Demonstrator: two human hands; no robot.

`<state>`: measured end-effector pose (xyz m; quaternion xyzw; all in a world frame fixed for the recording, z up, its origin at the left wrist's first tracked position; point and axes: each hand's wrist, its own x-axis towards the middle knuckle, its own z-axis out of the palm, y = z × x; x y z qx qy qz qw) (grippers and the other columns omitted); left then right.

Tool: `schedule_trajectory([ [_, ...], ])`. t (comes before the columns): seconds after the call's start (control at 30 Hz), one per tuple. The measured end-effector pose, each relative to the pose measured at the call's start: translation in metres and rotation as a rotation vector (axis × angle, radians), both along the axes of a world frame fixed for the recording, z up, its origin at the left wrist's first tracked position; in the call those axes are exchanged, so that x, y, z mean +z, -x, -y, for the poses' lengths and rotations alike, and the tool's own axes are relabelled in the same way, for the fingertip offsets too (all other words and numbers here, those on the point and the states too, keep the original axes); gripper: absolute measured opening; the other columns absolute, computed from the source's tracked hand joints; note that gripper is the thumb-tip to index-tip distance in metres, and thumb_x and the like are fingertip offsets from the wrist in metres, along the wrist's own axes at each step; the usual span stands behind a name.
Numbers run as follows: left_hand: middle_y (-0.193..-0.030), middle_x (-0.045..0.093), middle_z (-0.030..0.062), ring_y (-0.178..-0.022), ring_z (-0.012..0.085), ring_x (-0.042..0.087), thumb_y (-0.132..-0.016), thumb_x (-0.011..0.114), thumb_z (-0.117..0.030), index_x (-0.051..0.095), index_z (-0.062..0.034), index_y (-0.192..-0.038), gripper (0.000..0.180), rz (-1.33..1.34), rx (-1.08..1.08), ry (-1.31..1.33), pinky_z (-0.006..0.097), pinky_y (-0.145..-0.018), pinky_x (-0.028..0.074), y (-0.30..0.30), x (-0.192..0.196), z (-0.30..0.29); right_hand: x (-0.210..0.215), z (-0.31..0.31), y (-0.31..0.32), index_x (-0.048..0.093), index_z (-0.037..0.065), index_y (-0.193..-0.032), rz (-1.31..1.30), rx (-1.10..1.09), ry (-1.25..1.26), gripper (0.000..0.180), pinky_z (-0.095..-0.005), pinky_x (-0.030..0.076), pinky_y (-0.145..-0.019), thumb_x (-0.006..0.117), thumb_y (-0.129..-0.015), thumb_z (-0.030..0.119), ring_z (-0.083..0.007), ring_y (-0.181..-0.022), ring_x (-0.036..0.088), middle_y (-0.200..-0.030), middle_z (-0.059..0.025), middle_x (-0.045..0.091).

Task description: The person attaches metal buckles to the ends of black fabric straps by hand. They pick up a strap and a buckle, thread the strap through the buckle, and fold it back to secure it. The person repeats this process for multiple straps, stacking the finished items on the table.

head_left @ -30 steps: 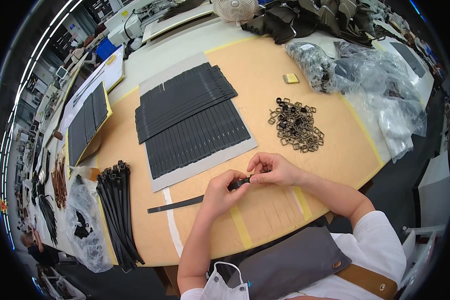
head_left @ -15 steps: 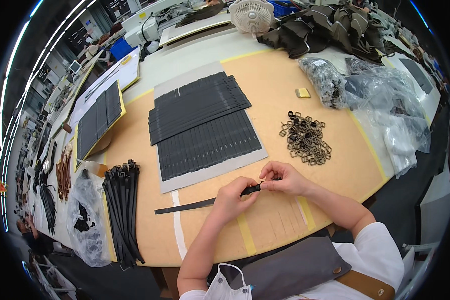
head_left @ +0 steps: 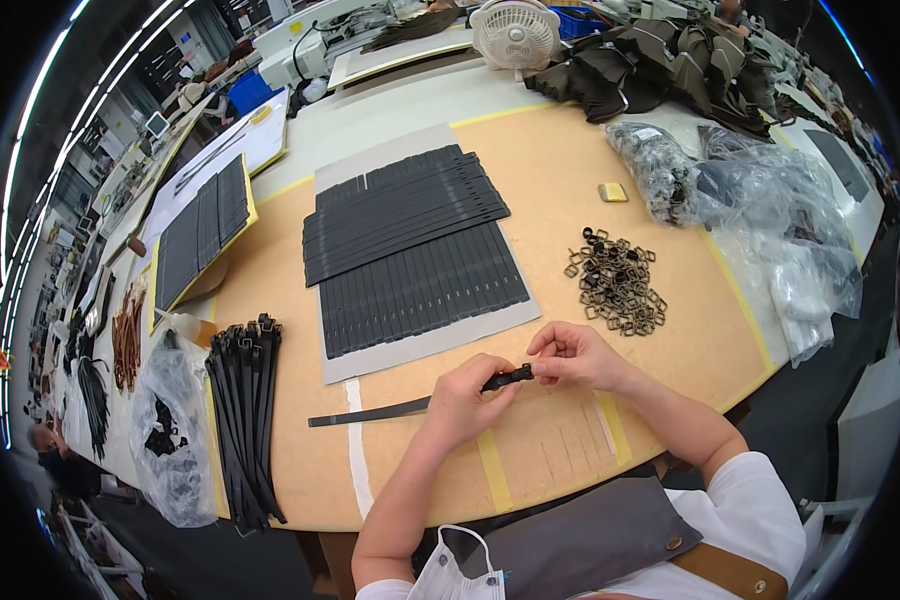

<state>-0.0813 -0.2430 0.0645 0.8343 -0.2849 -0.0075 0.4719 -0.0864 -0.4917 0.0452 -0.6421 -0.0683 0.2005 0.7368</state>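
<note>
A narrow black strap (head_left: 370, 411) runs from the board on the left into my left hand (head_left: 460, 400), whose fingers are closed around it. Its dark, bulky end, which looks like a buckle (head_left: 515, 376), sticks out between my hands. My right hand (head_left: 582, 358) pinches at the tip of that end with thumb and finger. Fingers cover part of the end, so its details are hard to make out. Beyond my right hand lies a pile of small metal buckles (head_left: 620, 285). Rows of flat black straps (head_left: 420, 290) rest on a grey sheet (head_left: 415, 350) beyond my left hand.
A bundle of buckled black straps (head_left: 242, 420) lies at the left edge, beside a clear plastic bag (head_left: 180, 480). A tilted panel of dark strips (head_left: 205, 240) stands behind it. Plastic bags (head_left: 770, 200), a small yellow block (head_left: 612, 192), dark cut pieces (head_left: 660, 65) and a fan (head_left: 515, 35) sit farther off.
My right fingertips have shifted slightly right, toward the tip of the strap's end, exposing more of it. My left hand keeps its hold in nearly the same place.
</note>
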Motion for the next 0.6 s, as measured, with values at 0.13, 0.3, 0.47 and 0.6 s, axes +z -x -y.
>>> schedule_trajectory([
  [0.13,-0.093,0.074,0.0079,-0.076,0.0204,0.072,-0.085,0.082,-0.011,0.072,-0.0037,-0.101,0.021,-0.047,0.024,0.008,0.030,-0.063,0.056,-0.003,0.003,-0.004,0.000,0.012,-0.004,0.065,0.002,-0.119,-0.091,-0.078,-0.093,0.024,-0.0278,0.061,-0.073,0.063,-0.107,0.023,-0.0139,-0.079,0.074,-0.090,-0.0030,0.070],
  [0.3,-0.082,0.070,0.0015,-0.068,0.0078,0.060,-0.085,0.082,-0.008,0.073,-0.0023,-0.099,0.018,-0.055,0.021,0.085,0.025,-0.059,0.046,-0.003,0.001,-0.004,-0.003,0.018,-0.007,0.063,0.000,-0.127,-0.181,-0.012,-0.263,0.026,-0.0311,0.062,-0.082,0.061,-0.108,0.019,-0.0174,-0.087,0.076,-0.099,-0.0058,0.072],
  [0.47,-0.082,0.071,0.0030,-0.069,0.0093,0.062,-0.083,0.083,-0.007,0.073,-0.0015,-0.097,0.018,-0.059,0.028,0.076,0.026,-0.060,0.048,-0.003,0.000,-0.005,-0.003,0.012,-0.003,0.068,0.000,-0.123,-0.161,0.067,-0.253,0.024,-0.0304,0.061,-0.085,0.069,-0.102,0.011,-0.0169,-0.092,0.074,-0.108,-0.0087,0.074],
  [0.6,-0.083,0.071,0.0049,-0.069,0.0114,0.063,-0.081,0.083,-0.006,0.073,-0.0014,-0.096,0.018,-0.007,0.004,0.100,0.027,-0.060,0.049,-0.002,-0.005,-0.004,-0.009,0.004,-0.004,0.072,0.001,-0.117,-0.100,0.110,-0.206,0.021,-0.0282,0.059,-0.081,0.074,-0.099,0.011,-0.0151,-0.089,0.073,-0.110,-0.0082,0.073],
])
